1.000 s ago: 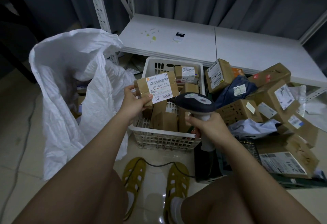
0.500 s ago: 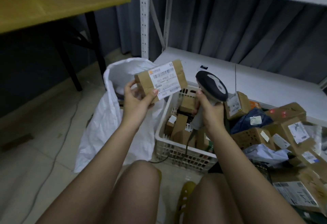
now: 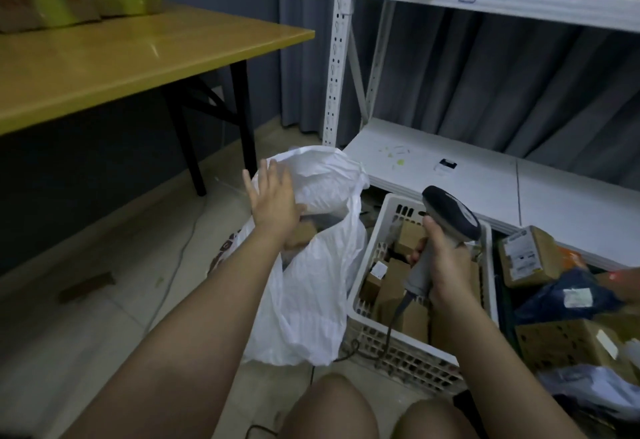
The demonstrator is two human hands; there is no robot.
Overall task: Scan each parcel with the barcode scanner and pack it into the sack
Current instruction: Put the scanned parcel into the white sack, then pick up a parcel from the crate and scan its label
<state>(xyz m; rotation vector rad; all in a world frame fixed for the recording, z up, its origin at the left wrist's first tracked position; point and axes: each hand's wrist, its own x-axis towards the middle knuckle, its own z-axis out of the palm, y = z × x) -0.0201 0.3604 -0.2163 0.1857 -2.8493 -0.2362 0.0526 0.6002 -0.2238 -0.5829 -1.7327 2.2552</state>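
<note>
The left hand point(image 3: 273, 196) hangs over the mouth of the white sack point(image 3: 311, 265) with its fingers spread wide and holding nothing; a brown parcel point(image 3: 302, 235) lies just beneath it inside the sack's opening. At about 3 o'clock from that hand, the right hand point(image 3: 445, 267) grips the handle of the barcode scanner point(image 3: 450, 217), whose dark head tilts up toward 1 o'clock and whose cable trails down toward the floor. The scanner is held over a white slotted basket point(image 3: 408, 345) filled with small cardboard boxes point(image 3: 394, 286), which touches the sack's right side. At 3 o'clock from the basket a heap of more parcels point(image 3: 526, 258) includes a labelled brown box and a dark blue mailer bag point(image 3: 568, 296). Behind, at 12 o'clock, stands a white metal shelving rack point(image 3: 450, 175) whose low shelf carries a small dark-and-white item; an upper shelf holds cartons. Grey curtains point(image 3: 485, 85) hang behind the rack. At 10 o'clock a yellow-topped table point(image 3: 121, 57) on black legs bears green-wrapped bundles. The floor point(image 3: 86, 317) is pale tile, and the person's bare knees show at 6 o'clock.
</note>
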